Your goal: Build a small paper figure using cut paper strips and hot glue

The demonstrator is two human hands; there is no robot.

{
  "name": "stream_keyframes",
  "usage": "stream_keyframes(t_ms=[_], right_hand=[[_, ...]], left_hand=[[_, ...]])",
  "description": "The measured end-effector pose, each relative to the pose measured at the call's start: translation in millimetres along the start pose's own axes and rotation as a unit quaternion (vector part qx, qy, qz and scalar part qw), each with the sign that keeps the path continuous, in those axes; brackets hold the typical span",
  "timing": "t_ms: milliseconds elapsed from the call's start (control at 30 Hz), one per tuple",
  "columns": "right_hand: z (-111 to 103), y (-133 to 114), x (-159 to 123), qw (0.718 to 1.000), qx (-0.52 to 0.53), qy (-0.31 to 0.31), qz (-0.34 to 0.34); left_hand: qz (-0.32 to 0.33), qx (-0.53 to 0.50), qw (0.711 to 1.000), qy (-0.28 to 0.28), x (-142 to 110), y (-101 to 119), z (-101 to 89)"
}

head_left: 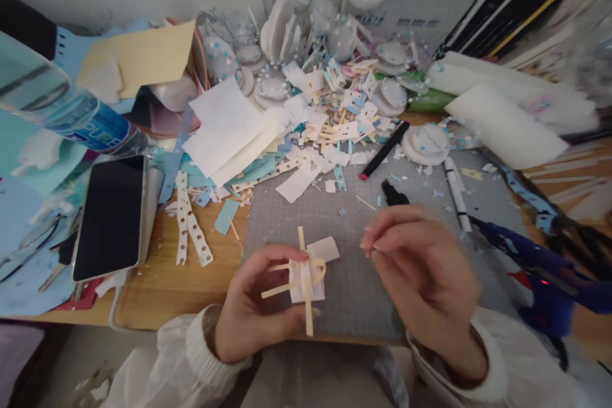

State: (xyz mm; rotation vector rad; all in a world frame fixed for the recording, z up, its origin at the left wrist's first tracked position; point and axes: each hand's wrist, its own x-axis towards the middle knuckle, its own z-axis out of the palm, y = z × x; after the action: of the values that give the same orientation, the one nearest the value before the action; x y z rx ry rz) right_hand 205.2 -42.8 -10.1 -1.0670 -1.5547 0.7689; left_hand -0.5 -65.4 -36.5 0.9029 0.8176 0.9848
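My left hand (261, 306) grips a small white paper piece (299, 291) with pale yellow paper strips (308, 315) across it. Some strips stick out at its sides, and one curls into a loop on the right. Just behind it lies a loose white paper slip (324, 248) on the grey cutting mat (354, 299). My right hand (423, 274) hovers over the mat to the right, apart from the paper piece. Its thumb and fingertips are pinched together, slightly blurred; whatever may be between them is too small to make out.
A blue glue gun (549, 299) with a red light lies at the right, near scissors (583, 242). A phone (112, 217) and water bottle (71, 108) are at the left. Behind the mat are heaped paper scraps (349, 115), a black marker (385, 150) and a white pen (458, 194).
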Motion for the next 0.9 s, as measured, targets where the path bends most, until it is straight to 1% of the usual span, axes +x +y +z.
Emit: stream_keyframes(t_ms=[33,67,133,167,200,267,333,400,500,633,767,900], right_hand=[[0,2,1,1.000,-0.008,0.004,-0.005],[-1,4,0,0.999,-0.030,-0.006,-0.013],[-1,9,-3,0.993,-0.098,-0.055,-0.036],[-1,11,-6,0.987,-0.131,-0.083,-0.044],[0,12,-11,0.981,-0.156,-0.105,-0.046],[4,12,-21,0.977,-0.174,-0.117,-0.035],[9,7,-32,0.984,-0.147,-0.097,-0.013],[15,0,-39,0.993,-0.091,-0.074,0.011],[21,-15,-42,0.998,-0.006,-0.053,0.037],[23,-33,-42,0.994,0.068,-0.057,0.067],[20,-43,-44,0.991,0.080,-0.060,0.084],[16,-47,-48,0.989,0.093,-0.053,0.104]], left_hand=[[0.025,0.006,1.000,-0.015,0,0,0.3],[0.050,0.008,0.998,-0.031,0,1,0.5],[0.089,-0.001,0.994,-0.056,-1,3,0.7],[0.096,-0.004,0.994,-0.054,-2,4,1.0],[0.096,0.002,0.995,-0.041,-3,5,1.4],[0.087,0.041,0.995,0.020,-6,6,3.2],[0.085,0.094,0.989,0.079,-8,8,6.7],[0.101,0.130,0.981,0.102,-11,10,12.0],[0.123,0.158,0.975,0.099,-18,14,21.3],[0.154,0.183,0.969,0.069,-31,18,29.0],[0.172,0.209,0.961,0.051,-41,20,31.1],[0.193,0.216,0.956,0.055,-44,21,35.3]])
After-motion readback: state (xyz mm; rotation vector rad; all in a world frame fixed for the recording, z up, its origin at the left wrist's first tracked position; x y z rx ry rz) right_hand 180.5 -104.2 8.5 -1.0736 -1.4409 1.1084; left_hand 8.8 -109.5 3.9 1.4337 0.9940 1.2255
